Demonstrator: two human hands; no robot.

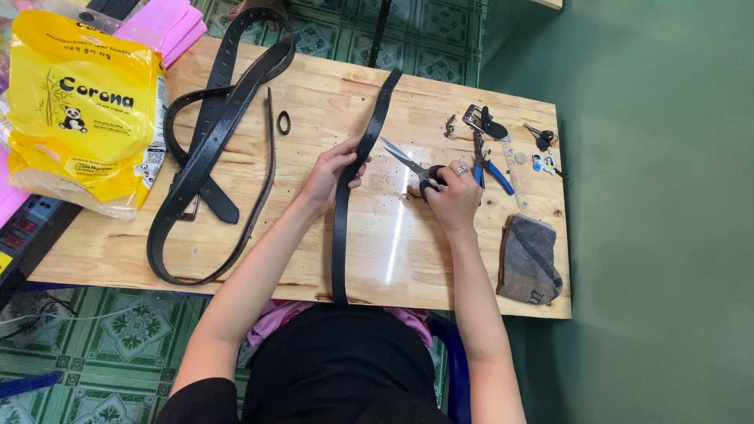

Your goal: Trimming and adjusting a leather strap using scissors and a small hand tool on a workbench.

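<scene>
The pale pine tabletop [236, 259] fills the view, its far edge toward twelve o'clock and my body at six. At ten o'clock sits a yellow plastic packet of paper towels [82, 110], partly over pink foam sheets [169, 23]. Between ten and eleven o'clock lies a pile of loose black leather belts [206, 149], looped over one another, with a small black oval belt keeper [283, 122] just beside them at eleven o'clock. Down the middle runs the long black leather strap [340, 235], from twelve o'clock to the near edge at six, where it hangs over. My left hand [328, 174] grips this strap at centre, fingers curled round it and thumb pressed on its face. At four o'clock rests a folded grey-brown cloth pouch [528, 259]. My right hand [452, 196], just right of centre, is closed through the handles of black-handled steel scissors [410, 163]; the blades are slightly parted, tips pointing toward the strap at about ten o'clock but not touching it. At two o'clock, near the right hand, lie blue-handled pliers [491, 169], a metal belt buckle [477, 119], a bunch of keys [540, 138] and small dark leather scraps [450, 126].
</scene>
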